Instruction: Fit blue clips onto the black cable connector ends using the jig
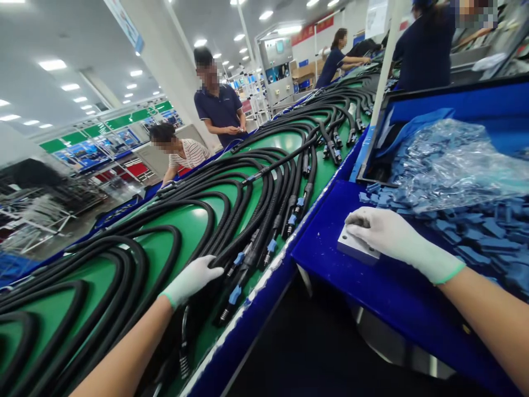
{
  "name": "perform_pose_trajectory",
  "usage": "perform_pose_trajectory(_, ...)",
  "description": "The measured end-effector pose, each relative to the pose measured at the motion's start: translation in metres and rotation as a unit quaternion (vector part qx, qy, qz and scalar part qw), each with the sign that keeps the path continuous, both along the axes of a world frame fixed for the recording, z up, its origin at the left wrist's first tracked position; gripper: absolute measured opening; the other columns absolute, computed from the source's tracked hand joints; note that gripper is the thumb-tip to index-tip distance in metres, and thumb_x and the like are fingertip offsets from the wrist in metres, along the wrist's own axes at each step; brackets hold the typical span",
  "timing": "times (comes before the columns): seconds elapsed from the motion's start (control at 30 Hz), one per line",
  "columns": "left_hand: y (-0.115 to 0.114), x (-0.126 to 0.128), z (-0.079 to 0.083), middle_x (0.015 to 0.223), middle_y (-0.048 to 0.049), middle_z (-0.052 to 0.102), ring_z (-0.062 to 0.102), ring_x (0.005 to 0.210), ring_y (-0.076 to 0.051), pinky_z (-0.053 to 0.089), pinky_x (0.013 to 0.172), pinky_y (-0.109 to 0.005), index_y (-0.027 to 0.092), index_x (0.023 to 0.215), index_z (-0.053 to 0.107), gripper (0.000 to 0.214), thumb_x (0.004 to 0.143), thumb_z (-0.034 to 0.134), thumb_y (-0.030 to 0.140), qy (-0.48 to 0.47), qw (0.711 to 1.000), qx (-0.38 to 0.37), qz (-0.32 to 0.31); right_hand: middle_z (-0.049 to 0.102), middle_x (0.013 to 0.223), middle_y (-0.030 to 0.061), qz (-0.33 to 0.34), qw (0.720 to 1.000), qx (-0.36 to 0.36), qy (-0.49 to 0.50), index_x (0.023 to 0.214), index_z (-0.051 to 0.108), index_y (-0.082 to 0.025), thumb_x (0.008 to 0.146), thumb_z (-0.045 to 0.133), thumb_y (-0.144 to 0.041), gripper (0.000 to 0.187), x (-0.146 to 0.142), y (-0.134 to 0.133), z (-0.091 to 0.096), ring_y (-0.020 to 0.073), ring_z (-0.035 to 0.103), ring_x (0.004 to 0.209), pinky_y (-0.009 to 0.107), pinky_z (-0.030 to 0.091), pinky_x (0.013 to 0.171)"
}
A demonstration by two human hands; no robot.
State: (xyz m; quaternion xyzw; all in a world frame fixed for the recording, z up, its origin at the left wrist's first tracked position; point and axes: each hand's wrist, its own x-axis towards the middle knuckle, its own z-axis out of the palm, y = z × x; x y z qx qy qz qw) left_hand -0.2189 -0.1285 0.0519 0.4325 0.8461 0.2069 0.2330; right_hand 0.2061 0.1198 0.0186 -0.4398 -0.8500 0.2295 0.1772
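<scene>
My left hand, in a white glove with a pale green cuff, is closed around a black corrugated hose near its end. Several such hoses lie in curved loops on the green conveyor, and light blue clips sit close to their metal-tipped ends. On the blue side table, my gloved right hand has its fingers curled over a grey metal block with holes in its top. The fingers cover part of the block; whether a small piece is between them is hidden.
Loose blue clips are heaped on the blue table beside my right hand, partly under a clear plastic bag. A black-edged blue bin stands behind. A pale post rises beside the conveyor. Several people stand along the line.
</scene>
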Motion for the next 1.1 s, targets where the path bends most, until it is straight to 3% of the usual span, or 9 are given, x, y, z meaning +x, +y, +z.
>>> perform_pose_trajectory(0.27,0.023,-0.034,0.103,0.088,-0.0085,0.072,0.066,0.074,-0.021,0.055,0.064,-0.028,0.014,0.117,0.070,0.047,0.079,0.076,0.041,-0.190,0.967,0.163,-0.041,0.076,0.109,0.0040,0.089,0.984,-0.074,0.136,0.106,0.076,-0.025,0.089,0.064,-0.036,0.023,-0.043,-0.067,0.030,0.0233,0.070,0.098,0.036,0.053,0.091)
perform_pose_trajectory(0.37,0.049,0.011,0.104,0.096,-0.0078,0.069,0.065,0.082,-0.020,0.057,0.075,-0.030,0.018,0.114,0.068,0.037,0.086,0.072,0.041,-0.237,0.929,0.280,-0.053,0.070,0.129,0.0055,0.191,0.933,-0.212,0.221,0.132,0.067,-0.027,0.077,0.080,-0.039,0.058,-0.079,-0.117,0.033,0.0267,0.066,0.113,0.040,0.051,0.102)
perform_pose_trajectory(0.47,0.077,0.073,0.086,0.098,-0.0054,0.066,0.064,0.087,-0.017,0.056,0.087,-0.030,0.019,0.107,0.067,0.029,0.088,0.071,0.041,-0.287,0.869,0.400,-0.053,0.068,0.132,0.0075,0.208,0.830,-0.406,0.321,0.146,0.053,-0.025,0.056,0.094,-0.033,0.099,-0.107,-0.149,0.019,0.0287,0.065,0.115,0.041,0.054,0.099)
perform_pose_trajectory(0.53,0.091,0.106,0.073,0.103,-0.0063,0.067,0.066,0.094,-0.020,0.055,0.095,-0.036,0.020,0.110,0.066,0.031,0.089,0.069,0.044,-0.262,0.872,0.410,-0.045,0.074,0.099,-0.0010,0.178,0.754,-0.505,0.381,0.131,0.062,-0.028,0.052,0.091,-0.024,0.084,-0.112,-0.157,0.005,0.0232,0.070,0.082,0.035,0.058,0.076)
perform_pose_trajectory(0.6,0.096,0.125,0.063,0.112,-0.0095,0.069,0.067,0.106,-0.027,0.051,0.104,-0.047,0.021,0.119,0.065,0.037,0.090,0.067,0.044,-0.144,0.906,0.396,-0.034,0.066,0.076,-0.0070,0.144,0.730,-0.526,0.412,0.105,0.069,-0.030,0.053,0.084,-0.016,0.056,-0.101,-0.158,-0.005,0.0169,0.062,0.060,0.031,0.052,0.061)
perform_pose_trajectory(0.7,0.091,0.140,0.046,0.124,-0.0089,0.070,0.060,0.125,-0.035,0.036,0.117,-0.059,0.030,0.123,0.068,0.039,0.085,0.074,0.037,0.110,0.893,0.389,-0.200,0.061,0.070,-0.0061,0.113,0.749,-0.507,0.412,0.087,0.070,-0.030,0.056,0.075,-0.013,0.036,-0.060,-0.156,-0.001,0.0152,0.056,0.055,0.030,0.048,0.056)
perform_pose_trajectory(0.83,0.075,0.160,0.010,0.107,-0.0023,0.077,0.071,0.100,-0.026,0.048,0.107,-0.053,0.041,0.122,0.070,0.044,0.086,0.069,0.015,0.178,0.755,0.299,-0.556,0.061,0.068,-0.0053,0.160,0.824,-0.460,0.290,0.078,0.063,-0.027,0.066,0.074,-0.025,0.016,0.006,-0.150,0.028,0.0161,0.058,0.060,0.028,0.045,0.056)
perform_pose_trajectory(0.97,0.073,0.191,-0.015,0.100,-0.0017,0.078,0.074,0.083,-0.020,0.061,0.075,-0.031,0.037,0.124,0.071,0.039,0.093,0.060,0.018,0.069,0.812,0.286,-0.503,0.068,0.079,0.0018,-0.007,0.979,-0.198,0.037,0.083,0.066,-0.023,0.079,0.074,-0.052,0.031,0.062,-0.139,0.041,0.0221,0.063,0.075,0.033,0.048,0.067)
perform_pose_trajectory(1.1,0.087,0.221,-0.009,0.106,-0.0004,0.080,0.076,0.100,-0.029,0.061,0.092,-0.040,0.035,0.105,0.079,0.022,0.090,0.064,0.041,-0.002,0.927,0.183,-0.328,0.068,0.094,0.0187,-0.241,0.946,0.015,-0.215,0.087,0.070,-0.013,0.083,0.070,-0.041,0.028,0.098,-0.127,0.012,0.0361,0.063,0.094,0.048,0.047,0.084)
